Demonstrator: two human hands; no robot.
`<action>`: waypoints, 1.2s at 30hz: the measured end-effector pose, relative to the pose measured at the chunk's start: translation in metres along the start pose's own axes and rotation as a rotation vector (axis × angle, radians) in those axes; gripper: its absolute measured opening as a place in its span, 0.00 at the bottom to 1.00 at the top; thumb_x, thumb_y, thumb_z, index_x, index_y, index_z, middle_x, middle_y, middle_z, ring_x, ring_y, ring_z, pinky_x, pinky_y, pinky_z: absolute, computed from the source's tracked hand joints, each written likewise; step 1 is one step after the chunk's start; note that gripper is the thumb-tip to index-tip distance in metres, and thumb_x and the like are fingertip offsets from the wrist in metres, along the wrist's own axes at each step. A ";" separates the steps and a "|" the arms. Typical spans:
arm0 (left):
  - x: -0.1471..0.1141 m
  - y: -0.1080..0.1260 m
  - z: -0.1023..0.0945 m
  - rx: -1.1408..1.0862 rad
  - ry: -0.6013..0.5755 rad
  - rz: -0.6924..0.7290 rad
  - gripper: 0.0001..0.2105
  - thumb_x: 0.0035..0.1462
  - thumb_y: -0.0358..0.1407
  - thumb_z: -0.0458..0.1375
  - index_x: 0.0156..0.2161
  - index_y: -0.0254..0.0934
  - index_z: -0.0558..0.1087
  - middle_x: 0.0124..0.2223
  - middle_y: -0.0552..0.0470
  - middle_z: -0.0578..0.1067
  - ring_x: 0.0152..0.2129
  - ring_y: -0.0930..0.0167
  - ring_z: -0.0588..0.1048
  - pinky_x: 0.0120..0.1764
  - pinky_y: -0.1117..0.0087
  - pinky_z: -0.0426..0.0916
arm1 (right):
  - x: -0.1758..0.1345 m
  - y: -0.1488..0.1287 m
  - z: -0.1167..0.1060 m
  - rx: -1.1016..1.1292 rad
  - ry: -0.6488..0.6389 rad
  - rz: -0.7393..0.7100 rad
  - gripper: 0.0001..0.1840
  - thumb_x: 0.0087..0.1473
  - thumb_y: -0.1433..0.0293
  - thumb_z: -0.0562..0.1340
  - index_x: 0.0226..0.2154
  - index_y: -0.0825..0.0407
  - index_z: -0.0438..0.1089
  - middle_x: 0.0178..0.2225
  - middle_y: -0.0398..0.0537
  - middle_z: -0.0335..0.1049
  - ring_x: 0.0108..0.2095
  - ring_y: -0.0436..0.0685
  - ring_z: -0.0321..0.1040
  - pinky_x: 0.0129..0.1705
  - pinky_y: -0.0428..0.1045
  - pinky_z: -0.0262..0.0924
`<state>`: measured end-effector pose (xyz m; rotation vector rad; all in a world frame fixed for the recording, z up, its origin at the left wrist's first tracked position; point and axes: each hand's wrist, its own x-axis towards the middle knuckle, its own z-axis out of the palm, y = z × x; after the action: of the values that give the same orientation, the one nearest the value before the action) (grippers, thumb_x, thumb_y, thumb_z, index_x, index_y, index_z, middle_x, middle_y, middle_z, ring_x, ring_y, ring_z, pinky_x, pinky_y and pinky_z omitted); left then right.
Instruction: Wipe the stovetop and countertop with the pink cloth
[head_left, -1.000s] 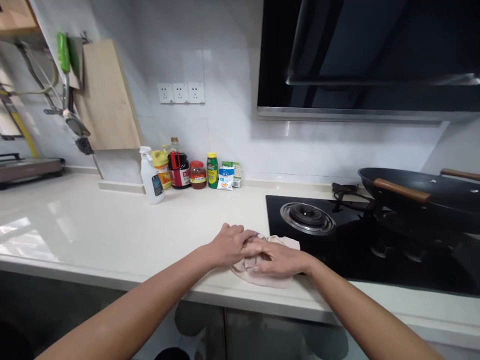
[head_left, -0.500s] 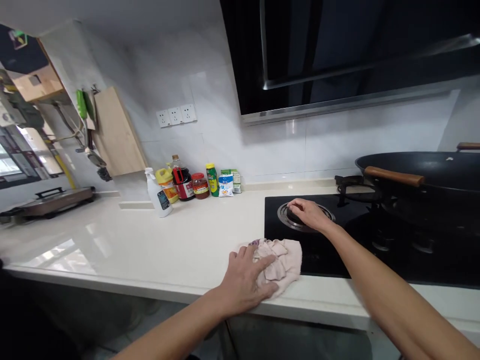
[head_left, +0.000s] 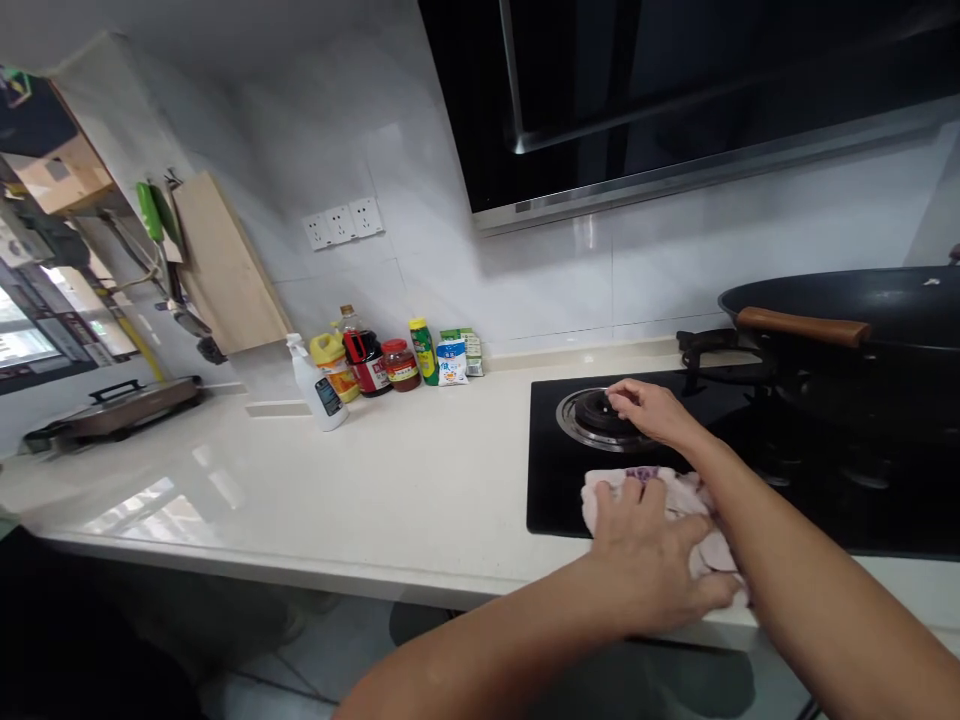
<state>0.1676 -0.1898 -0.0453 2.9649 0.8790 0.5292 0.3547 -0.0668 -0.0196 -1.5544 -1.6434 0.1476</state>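
Note:
On the front part of the black glass hob (head_left: 551, 470), my left hand (head_left: 649, 555) presses a crumpled pale pink cloth (head_left: 600, 500) with a purple patch. Its fingers are somewhat spread over the fabric. Behind it, my right hand (head_left: 652, 408) is at the left gas burner (head_left: 574, 425). Thumb and fingers are closed at the right side of its dark burner cap (head_left: 596, 408), and the hand covers the burner's right part. My right forearm crosses close beside the cloth and hides its right edge.
A large black wok (head_left: 817, 290) with wooden handles sits on the right burner. Along the wall stand a white spray bottle (head_left: 316, 385), a dark sauce bottle (head_left: 367, 365), a red-lidded jar (head_left: 401, 367) and a white packet (head_left: 452, 363). The range hood (head_left: 675, 100) hangs above.
My left hand has slid the cloth rightward, from the white counter edge onto the hob. My right hand has shifted slightly right over the burner, baring more of its cap. The view has tilted a little.

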 end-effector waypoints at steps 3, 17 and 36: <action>0.020 0.003 0.003 -0.052 -0.110 -0.003 0.31 0.55 0.65 0.54 0.60 0.57 0.68 0.65 0.42 0.60 0.62 0.46 0.57 0.56 0.31 0.52 | 0.002 0.021 -0.008 -0.071 -0.092 0.026 0.14 0.58 0.61 0.58 0.39 0.49 0.76 0.35 0.48 0.79 0.35 0.57 0.75 0.38 0.50 0.64; -0.085 -0.072 -0.039 -0.019 0.078 -0.162 0.21 0.58 0.50 0.61 0.56 0.53 0.73 0.64 0.48 0.65 0.57 0.56 0.64 0.56 0.48 0.60 | 0.002 0.029 0.009 -0.175 -0.180 -0.051 0.14 0.57 0.61 0.59 0.39 0.48 0.77 0.39 0.47 0.79 0.39 0.58 0.73 0.41 0.50 0.63; -0.090 -0.162 -0.066 0.088 -0.147 -0.462 0.30 0.58 0.59 0.57 0.64 0.58 0.65 0.71 0.46 0.57 0.67 0.51 0.55 0.60 0.36 0.52 | 0.012 -0.083 0.069 -0.323 -0.309 -0.265 0.13 0.60 0.66 0.56 0.36 0.48 0.76 0.37 0.48 0.74 0.37 0.57 0.71 0.38 0.49 0.57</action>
<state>-0.0101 -0.1068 -0.0277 2.6830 1.5365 0.2554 0.2494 -0.0441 -0.0076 -1.5868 -2.1884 -0.0237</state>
